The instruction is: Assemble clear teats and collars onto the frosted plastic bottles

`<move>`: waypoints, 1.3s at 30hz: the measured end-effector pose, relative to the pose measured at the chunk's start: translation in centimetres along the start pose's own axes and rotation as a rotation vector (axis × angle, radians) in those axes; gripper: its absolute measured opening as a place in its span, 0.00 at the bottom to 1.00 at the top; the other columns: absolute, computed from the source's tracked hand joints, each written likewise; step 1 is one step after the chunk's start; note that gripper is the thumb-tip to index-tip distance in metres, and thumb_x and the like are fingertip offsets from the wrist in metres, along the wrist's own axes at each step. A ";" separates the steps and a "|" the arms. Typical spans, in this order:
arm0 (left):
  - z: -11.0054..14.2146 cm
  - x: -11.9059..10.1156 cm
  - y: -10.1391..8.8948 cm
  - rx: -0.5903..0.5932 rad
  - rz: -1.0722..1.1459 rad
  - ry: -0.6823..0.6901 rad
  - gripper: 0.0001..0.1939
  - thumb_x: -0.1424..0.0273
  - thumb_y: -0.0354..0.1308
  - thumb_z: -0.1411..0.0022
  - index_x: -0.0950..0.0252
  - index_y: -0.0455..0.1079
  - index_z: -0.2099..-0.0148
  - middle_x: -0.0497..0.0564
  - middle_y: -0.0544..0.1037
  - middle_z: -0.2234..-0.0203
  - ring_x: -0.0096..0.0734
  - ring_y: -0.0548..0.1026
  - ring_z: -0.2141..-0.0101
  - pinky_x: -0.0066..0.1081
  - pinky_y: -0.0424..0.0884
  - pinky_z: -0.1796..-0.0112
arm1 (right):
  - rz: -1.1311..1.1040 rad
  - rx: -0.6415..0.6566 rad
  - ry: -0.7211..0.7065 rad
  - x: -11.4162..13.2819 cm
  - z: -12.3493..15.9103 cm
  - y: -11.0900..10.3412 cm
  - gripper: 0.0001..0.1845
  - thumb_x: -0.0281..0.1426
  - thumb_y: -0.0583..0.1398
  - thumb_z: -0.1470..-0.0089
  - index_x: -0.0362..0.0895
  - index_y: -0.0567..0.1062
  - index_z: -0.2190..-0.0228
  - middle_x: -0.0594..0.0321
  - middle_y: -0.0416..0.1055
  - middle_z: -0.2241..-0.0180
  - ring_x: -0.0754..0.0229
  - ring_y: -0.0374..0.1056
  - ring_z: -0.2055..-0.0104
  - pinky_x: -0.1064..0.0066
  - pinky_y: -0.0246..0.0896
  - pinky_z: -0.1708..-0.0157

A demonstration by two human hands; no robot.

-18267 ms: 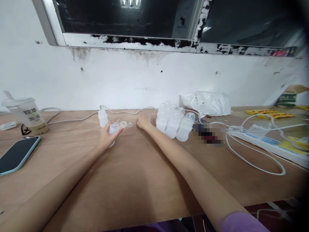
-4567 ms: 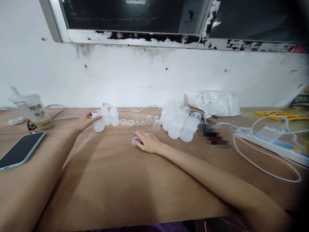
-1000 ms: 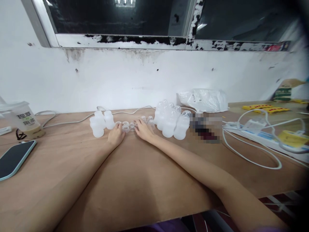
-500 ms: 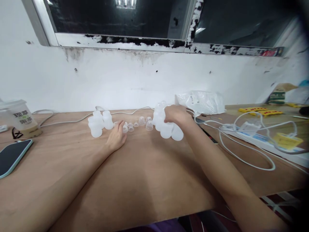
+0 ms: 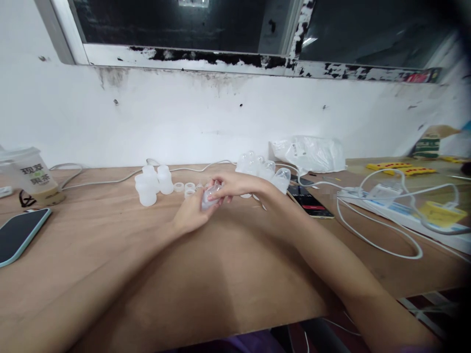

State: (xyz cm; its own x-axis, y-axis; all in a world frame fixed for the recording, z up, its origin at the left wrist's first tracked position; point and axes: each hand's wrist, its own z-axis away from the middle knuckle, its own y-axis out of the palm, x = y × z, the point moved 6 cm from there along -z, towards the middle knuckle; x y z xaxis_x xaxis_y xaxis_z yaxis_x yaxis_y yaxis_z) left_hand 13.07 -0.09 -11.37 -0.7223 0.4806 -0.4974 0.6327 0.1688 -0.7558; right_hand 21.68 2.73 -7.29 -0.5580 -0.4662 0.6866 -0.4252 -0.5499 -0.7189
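My left hand (image 5: 191, 214) and my right hand (image 5: 235, 185) meet above the wooden table (image 5: 206, 274) and both grip one small translucent white bottle (image 5: 208, 196). The left hand cups its body. The right hand's fingers pinch its top end. To the left stand three open bottles without tops (image 5: 150, 184). A short row of small white rings (image 5: 184, 187) lies between those and my hands. Behind my right hand sits a cluster of several capped bottles (image 5: 262, 169).
A drink cup (image 5: 31, 175) and a phone with a teal case (image 5: 20, 235) are at the far left. A second phone (image 5: 311, 201) lies right of the bottles. White cables (image 5: 382, 245), a power strip (image 5: 405, 215) and a plastic bag (image 5: 307, 153) fill the right side.
My right hand left the bottle cluster with one bottle and moved left to the middle. My left hand rose from the rings and took hold of the same bottle.
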 end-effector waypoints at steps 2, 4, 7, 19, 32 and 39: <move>-0.1 0.5 -0.2 -0.020 -0.055 0.009 0.21 0.56 0.46 0.46 0.64 0.58 0.55 0.51 0.71 0.68 0.36 0.70 0.68 0.31 0.64 0.70 | 0.004 -0.008 -0.033 -0.2 -0.3 -0.1 0.15 0.34 0.59 0.58 0.40 0.63 0.68 0.61 0.68 0.72 0.65 0.68 0.74 0.77 0.63 0.80; -0.2 0.9 -0.4 -0.040 -0.122 0.010 0.22 0.55 0.45 0.47 0.64 0.58 0.55 0.51 0.71 0.69 0.36 0.71 0.69 0.31 0.64 0.71 | 0.015 -0.030 -0.058 0.0 -0.3 -0.2 0.14 0.33 0.59 0.58 0.40 0.63 0.68 0.61 0.67 0.72 0.66 0.67 0.74 0.77 0.63 0.80; -0.5 1.2 -0.6 -0.043 -0.158 0.032 0.22 0.54 0.45 0.47 0.64 0.59 0.56 0.50 0.72 0.71 0.35 0.71 0.71 0.30 0.63 0.72 | -0.022 -0.050 -0.104 0.4 -0.4 -0.2 0.13 0.32 0.59 0.59 0.40 0.64 0.69 0.62 0.65 0.70 0.68 0.66 0.74 0.77 0.63 0.79; -1.7 2.3 -1.1 0.045 -0.016 0.027 0.28 0.50 0.49 0.53 0.63 0.62 0.54 0.50 0.73 0.69 0.36 0.70 0.69 0.31 0.64 0.70 | -0.060 -0.040 -0.292 -0.2 -1.2 -0.4 0.14 0.35 0.59 0.59 0.41 0.66 0.68 0.63 0.66 0.68 0.67 0.64 0.69 0.73 0.61 0.69; -1.9 5.1 -3.3 0.108 0.201 0.127 0.25 0.58 0.51 0.48 0.66 0.60 0.50 0.52 0.69 0.55 0.36 0.66 0.55 0.33 0.59 0.54 | 0.733 -0.437 -0.099 -7.3 -3.1 -3.0 0.18 0.31 0.60 0.59 0.43 0.68 0.62 0.57 0.66 0.58 0.53 0.57 0.53 0.62 0.47 0.55; -2.0 4.7 -3.2 0.102 0.178 0.149 0.24 0.59 0.50 0.48 0.67 0.61 0.51 0.53 0.69 0.56 0.35 0.66 0.56 0.32 0.59 0.54 | 0.914 -0.372 0.028 -9.7 -4.0 -1.9 0.22 0.32 0.57 0.55 0.48 0.64 0.55 0.56 0.63 0.56 0.52 0.55 0.53 0.59 0.42 0.53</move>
State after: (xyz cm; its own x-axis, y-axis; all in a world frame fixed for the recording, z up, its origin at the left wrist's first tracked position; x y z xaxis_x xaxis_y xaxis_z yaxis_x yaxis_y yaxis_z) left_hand 8.21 3.30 -10.44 -0.5478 0.6177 -0.5643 0.7094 -0.0146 -0.7046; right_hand 25.06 11.05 -12.96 -0.7979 -0.5840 -0.1492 -0.0169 0.2691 -0.9630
